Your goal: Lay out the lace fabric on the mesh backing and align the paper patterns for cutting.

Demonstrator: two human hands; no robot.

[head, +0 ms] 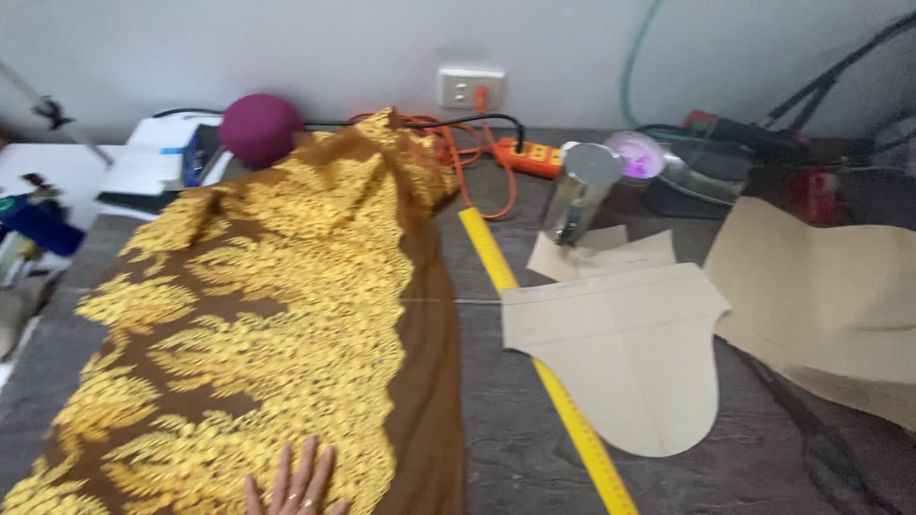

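Brown cloth [286, 315] with yellow leaf patterns lies spread along the left half of the dark table [496, 448], running from the near edge up toward the wall. To its right lie tan paper pattern pieces [620, 353], with a yellow ruler [544, 372] between cloth and paper. One hand [294, 488], which one cannot be told, rests flat and open on the cloth's near end, fingers spread, gripping nothing
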